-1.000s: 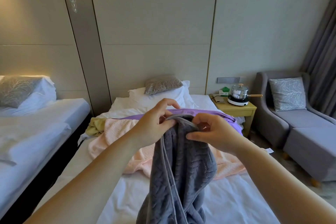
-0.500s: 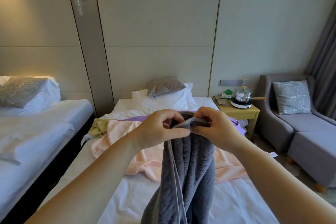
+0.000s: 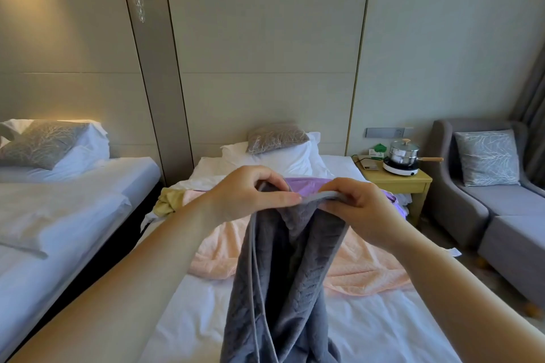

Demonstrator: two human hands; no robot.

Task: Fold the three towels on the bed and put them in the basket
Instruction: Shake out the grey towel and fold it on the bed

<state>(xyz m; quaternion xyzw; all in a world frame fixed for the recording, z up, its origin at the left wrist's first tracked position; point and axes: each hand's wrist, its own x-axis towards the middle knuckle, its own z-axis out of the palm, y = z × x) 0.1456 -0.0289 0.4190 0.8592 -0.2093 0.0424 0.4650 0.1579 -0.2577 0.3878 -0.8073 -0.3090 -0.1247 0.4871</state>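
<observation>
A grey towel (image 3: pixel 283 289) hangs bunched in front of me over the bed (image 3: pixel 383 330). My left hand (image 3: pixel 247 191) pinches its top edge on the left. My right hand (image 3: pixel 354 209) grips the same hem on the right, a short way from the left hand. Behind the grey towel a peach-pink towel (image 3: pixel 362 268) lies spread on the white sheet. A purple towel (image 3: pixel 309 184) lies beyond it toward the pillows, partly hidden by my hands. No basket shows in this view.
A yellow-green cloth (image 3: pixel 168 200) lies bunched at the bed's left edge. A second bed (image 3: pixel 59 215) stands to the left across a dark gap. On the right are a nightstand (image 3: pixel 398 183) with a pot on a hotplate (image 3: pixel 402 156) and a grey armchair (image 3: pixel 486 209).
My hands have slid apart along the grey towel's top hem, stretching a short length of the edge between them. The view has tilted slightly; the towels on the bed have not moved.
</observation>
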